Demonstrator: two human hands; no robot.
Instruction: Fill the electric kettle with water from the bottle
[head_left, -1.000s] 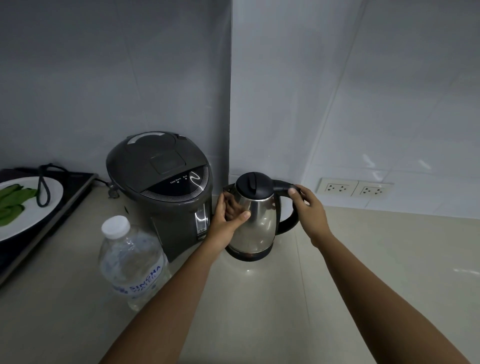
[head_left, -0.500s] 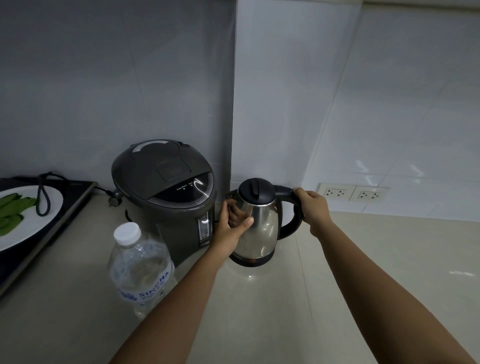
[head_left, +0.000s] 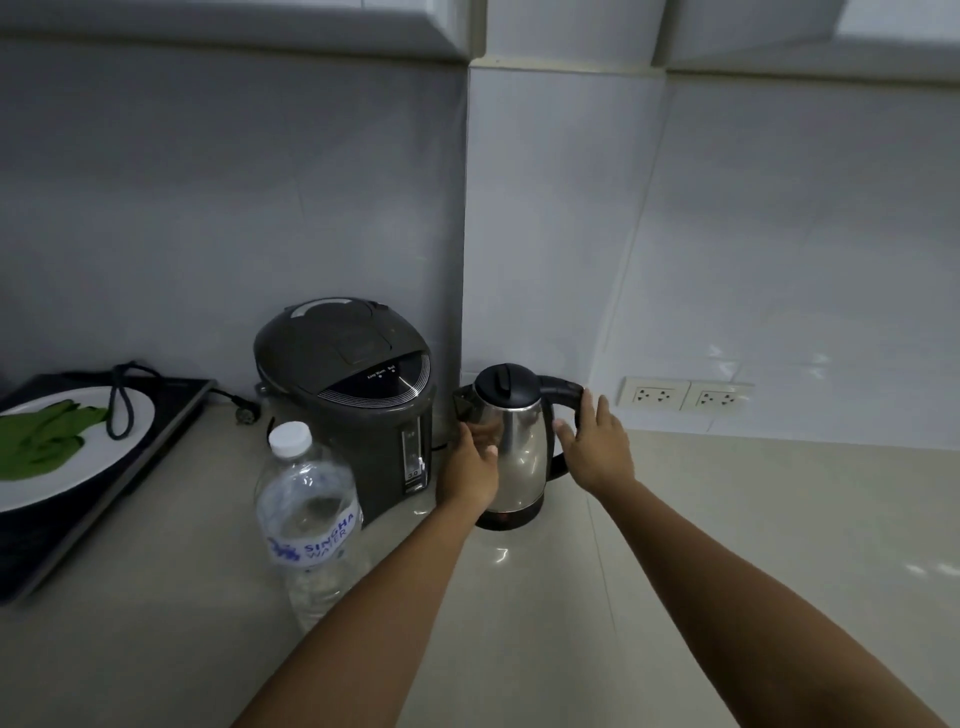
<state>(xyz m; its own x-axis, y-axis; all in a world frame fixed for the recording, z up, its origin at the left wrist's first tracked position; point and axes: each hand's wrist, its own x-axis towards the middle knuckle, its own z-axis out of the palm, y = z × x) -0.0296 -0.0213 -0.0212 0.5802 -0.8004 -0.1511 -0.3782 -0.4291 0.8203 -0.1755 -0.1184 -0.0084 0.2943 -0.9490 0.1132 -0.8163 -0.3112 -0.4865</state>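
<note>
A steel electric kettle (head_left: 522, 441) with a black lid, closed, stands on the counter in the corner, handle pointing right. My left hand (head_left: 470, 470) is wrapped around the left side of its body, below the spout. My right hand (head_left: 597, 449) hovers by the black handle with fingers spread, the fingertips just at the handle and not gripping it. A clear plastic water bottle (head_left: 311, 525) with a white cap, screwed on, stands upright to the left of my left forearm, nearer to me than the kettle.
A dark grey electric water pot (head_left: 353, 395) stands right beside the kettle on its left. A white plate of green vegetables (head_left: 78, 467) rests on a black cooktop (head_left: 171, 415) at far left. Two wall sockets (head_left: 654, 393) sit behind on the right. Beige counter (head_left: 727, 545) stretches right.
My right hand has let go of the kettle handle and spread its fingers. The left hand stays on the kettle body. The view has tilted up.
</note>
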